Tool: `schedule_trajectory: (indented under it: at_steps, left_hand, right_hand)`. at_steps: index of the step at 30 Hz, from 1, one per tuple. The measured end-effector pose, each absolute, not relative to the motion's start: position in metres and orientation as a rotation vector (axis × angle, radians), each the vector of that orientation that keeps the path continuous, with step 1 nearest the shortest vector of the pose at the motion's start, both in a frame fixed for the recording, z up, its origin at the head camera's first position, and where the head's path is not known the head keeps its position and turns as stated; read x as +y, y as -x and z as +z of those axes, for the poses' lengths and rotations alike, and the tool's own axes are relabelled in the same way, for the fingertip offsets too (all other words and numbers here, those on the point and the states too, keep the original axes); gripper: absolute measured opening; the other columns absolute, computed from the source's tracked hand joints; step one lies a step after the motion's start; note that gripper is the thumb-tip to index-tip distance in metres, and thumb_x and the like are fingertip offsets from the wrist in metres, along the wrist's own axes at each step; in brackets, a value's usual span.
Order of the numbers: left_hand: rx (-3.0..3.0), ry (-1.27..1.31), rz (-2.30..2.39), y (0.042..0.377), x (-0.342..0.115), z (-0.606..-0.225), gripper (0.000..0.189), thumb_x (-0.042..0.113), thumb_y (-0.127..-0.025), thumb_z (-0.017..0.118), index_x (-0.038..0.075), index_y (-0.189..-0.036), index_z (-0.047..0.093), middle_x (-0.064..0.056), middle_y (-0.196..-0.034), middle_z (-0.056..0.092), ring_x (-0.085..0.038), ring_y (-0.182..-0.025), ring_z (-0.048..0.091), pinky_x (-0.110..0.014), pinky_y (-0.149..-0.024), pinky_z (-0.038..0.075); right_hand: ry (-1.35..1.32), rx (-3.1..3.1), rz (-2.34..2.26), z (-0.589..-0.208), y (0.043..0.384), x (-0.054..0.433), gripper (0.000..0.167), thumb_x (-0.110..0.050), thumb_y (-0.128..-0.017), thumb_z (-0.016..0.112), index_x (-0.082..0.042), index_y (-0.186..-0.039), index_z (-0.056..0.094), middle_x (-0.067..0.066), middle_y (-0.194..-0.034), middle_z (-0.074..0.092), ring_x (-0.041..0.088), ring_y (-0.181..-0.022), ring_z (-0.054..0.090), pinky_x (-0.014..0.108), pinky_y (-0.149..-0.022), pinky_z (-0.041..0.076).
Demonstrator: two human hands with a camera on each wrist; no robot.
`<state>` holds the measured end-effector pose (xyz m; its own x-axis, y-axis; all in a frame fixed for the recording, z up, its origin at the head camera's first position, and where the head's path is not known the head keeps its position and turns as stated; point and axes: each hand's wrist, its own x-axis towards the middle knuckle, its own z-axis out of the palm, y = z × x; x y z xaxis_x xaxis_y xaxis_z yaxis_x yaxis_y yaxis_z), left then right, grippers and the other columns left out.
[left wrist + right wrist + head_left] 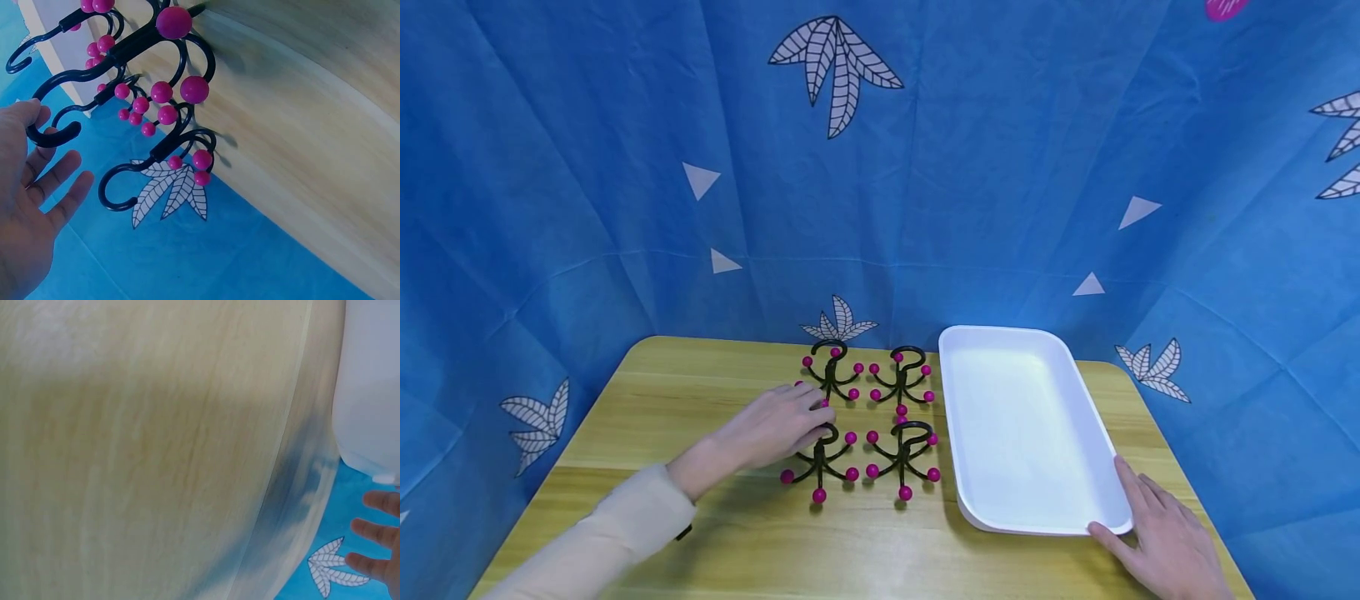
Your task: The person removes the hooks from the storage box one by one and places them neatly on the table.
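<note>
Several black hook hangers with curved arms and pink ball tips stand in two rows on the table (730, 533). My left hand (780, 423) reaches over the near-left hanger (820, 454). In the left wrist view, thumb and forefinger pinch the curved top of that hanger (132, 46), while the other fingers are spread apart. Behind it is the far-left hanger (830, 379), partly covered by the hand. On the right, my right hand (1168, 533) rests at the near right corner of a white tray (1030, 433), thumb at the front rim and straight fingers along the side.
The near-right hanger (902, 457) and far-right hanger (901, 382) stand close to the tray's left side. A blue patterned curtain (910, 208) hangs behind the table and down both sides.
</note>
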<state>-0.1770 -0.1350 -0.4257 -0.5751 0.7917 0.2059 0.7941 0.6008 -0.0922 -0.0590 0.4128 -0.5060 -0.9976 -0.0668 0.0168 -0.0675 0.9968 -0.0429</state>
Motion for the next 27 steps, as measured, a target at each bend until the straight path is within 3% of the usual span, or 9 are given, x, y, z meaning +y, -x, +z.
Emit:
schedule_trajectory:
  at_steps: [18, 27]
  left_hand:
    - [-2.593, 1.276, -0.024, 0.1779, -0.1335, -0.428, 0.013, 0.028, -0.1, 0.072, 0.016, -0.104, 0.071, 0.002, -0.097, 0.071, -0.016, -0.096, 0.068, -0.035, -0.09, 0.061]
    - [-2.721, 1.167, -0.082, 0.1744, -0.1381, -0.4274, 0.032, 0.04, -0.105, 0.064, 0.013, -0.119, 0.071, -0.005, -0.113, 0.073, -0.022, -0.109, 0.069, -0.04, -0.095, 0.062]
  right_hand:
    - [-0.111, -3.127, 0.066, -0.5057, 0.0598, 0.411, 0.112, -0.076, -0.092, 0.061, 0.003, -0.164, 0.025, 0.038, -0.148, 0.053, 0.06, -0.13, 0.054, 0.071, -0.103, 0.047]
    - [-0.184, -3.065, 0.052, -0.5002, 0.0592, 0.41, 0.109, -0.075, -0.088, 0.067, 0.001, -0.161, 0.036, 0.034, -0.149, 0.055, 0.057, -0.129, 0.056, 0.072, -0.098, 0.048]
